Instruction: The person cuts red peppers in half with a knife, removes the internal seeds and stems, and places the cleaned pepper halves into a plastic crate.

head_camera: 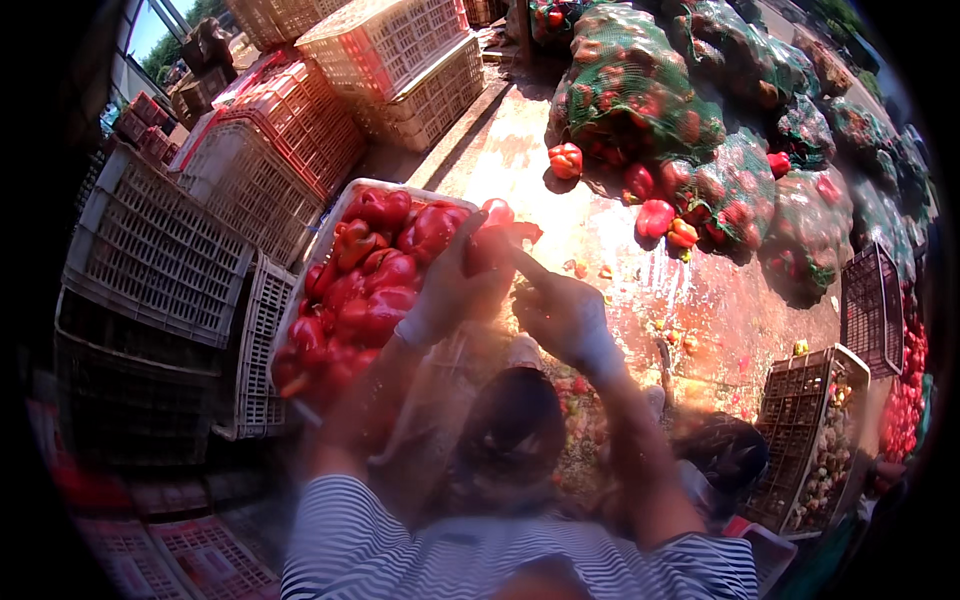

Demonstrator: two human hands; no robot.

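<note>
My left hand (457,281), in a pale glove, grips a red bell pepper (491,244) above the right rim of a crate. Close to that pepper, my right hand (559,311), also gloved, has its index finger stretched towards it; glare and blur hide whether it holds anything. The white plastic crate (341,196) beneath my left arm is heaped with red bell peppers (382,274). Scraps and seeds of pepper (585,420) lie on the ground around my knees and feet.
Stacked plastic crates (161,247) stand at the left. Green mesh sacks of peppers (637,90) fill the upper right, with loose red peppers (655,218) before them. A crate of pepper cores (825,450) stands at the lower right, beside an empty dark crate (870,311).
</note>
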